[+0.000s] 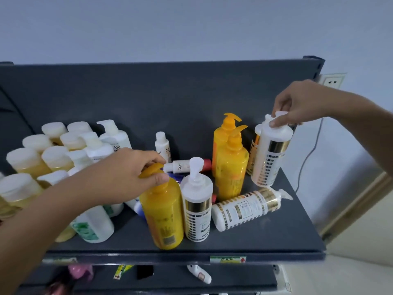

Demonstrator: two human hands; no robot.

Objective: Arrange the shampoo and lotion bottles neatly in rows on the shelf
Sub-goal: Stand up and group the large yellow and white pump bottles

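My left hand [129,173] grips the orange pump head of a yellow pump bottle [163,216] standing near the front edge of the dark shelf [276,241]. My right hand [302,105] holds a white-and-gold pump bottle [269,154] by its pump top, tilted, at the right of the shelf, its base close to the surface. Another white-and-gold bottle [197,205] stands beside the yellow one. A third [246,207] lies on its side. Two more yellow pump bottles [229,162] stand behind.
Several pale yellow and white bottles [49,150] crowd the left of the shelf. Small bottles, one marked Dove [180,166], lie in the middle at the back. A lower shelf [234,275] holds small items. A wall socket [331,81] and cable are to the right.
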